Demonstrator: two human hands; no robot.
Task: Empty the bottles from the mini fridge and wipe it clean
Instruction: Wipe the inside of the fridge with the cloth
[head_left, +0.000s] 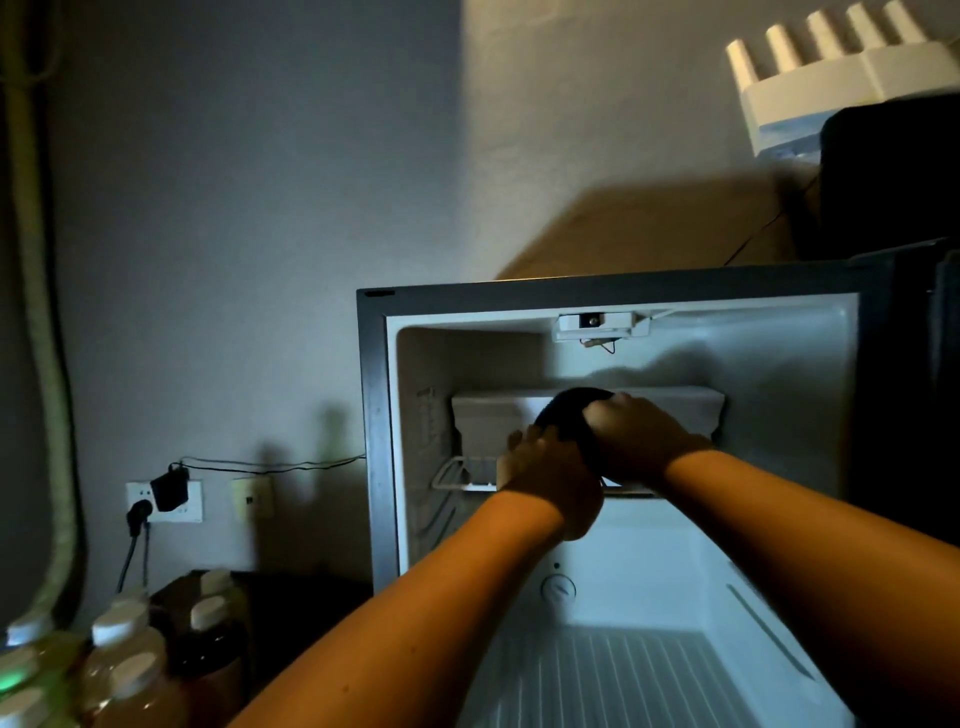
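Note:
The open mini fridge (372, 415) fills the right half of the view, and no bottle shows inside its white interior. Both my hands reach into its upper part, in front of the small white freezer box (485, 423). Between them is a dark cloth (569, 408), bunched against the freezer box. My right hand (636, 441) grips it from the right and above. My left hand (553, 480) holds its lower left side with curled fingers, just above the white wire shelf (457, 475). Several capped bottles (130, 657) stand outside, at the lower left.
The dark fridge door (914, 395) stands open at the right. A thermostat dial (558, 590) sits on the back wall below my hands. Wall sockets with plugs (166, 499) and a cable are left of the fridge. On top, a black object (883, 171) and a white rack (831, 78).

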